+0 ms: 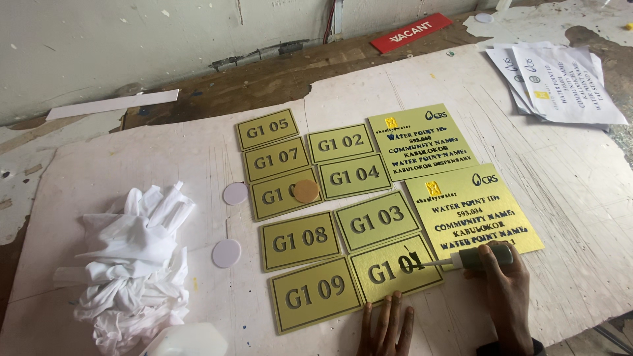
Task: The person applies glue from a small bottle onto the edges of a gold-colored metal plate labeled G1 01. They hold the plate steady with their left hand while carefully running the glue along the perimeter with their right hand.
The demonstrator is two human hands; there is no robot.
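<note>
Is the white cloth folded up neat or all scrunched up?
Scrunched up. The white cloth lies in a loose, crumpled heap full of creases on the left of the white board, with no flat folded edges showing.

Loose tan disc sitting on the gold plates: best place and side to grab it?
Pinch the tan disc by its rim from straight above. It lies flat on a gold plate, so only the edge can be gripped; the neighbouring plates are just as flat, and both hands are away.

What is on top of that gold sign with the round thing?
A small tan disc lies on the gold sign. It covers the end of the engraving, so that part cannot be seen.
</note>
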